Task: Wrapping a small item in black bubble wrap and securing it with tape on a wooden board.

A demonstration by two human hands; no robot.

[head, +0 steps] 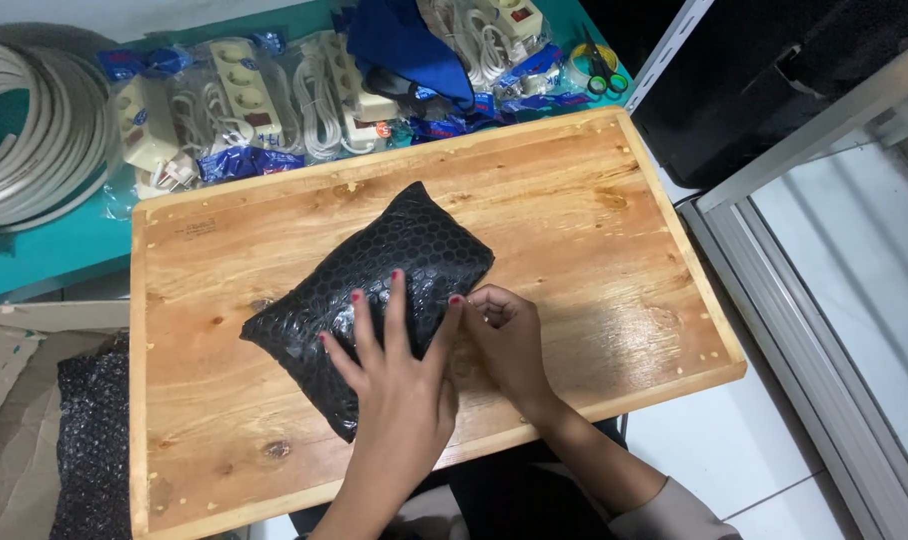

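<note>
Fingers [374,320] of the left hand [399,395] lie spread flat on a black bubble-wrapped parcel [374,290], pressing it down, while the right hand [504,340] pinches narrowly at the parcel's near right edge, holding what looks like a small fold or bit of tape. Sitting mid-way on a wooden board [594,230] over the desk [34,250], the parcel looks soft, padded, fairly light and a little slick, so its firmer ends probably offer the best hold.

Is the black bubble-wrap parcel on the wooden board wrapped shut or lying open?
Wrapped shut: the black bubble-wrap parcel shows no contents. The left hand presses it flat; the right hand pinches its edge.
</note>
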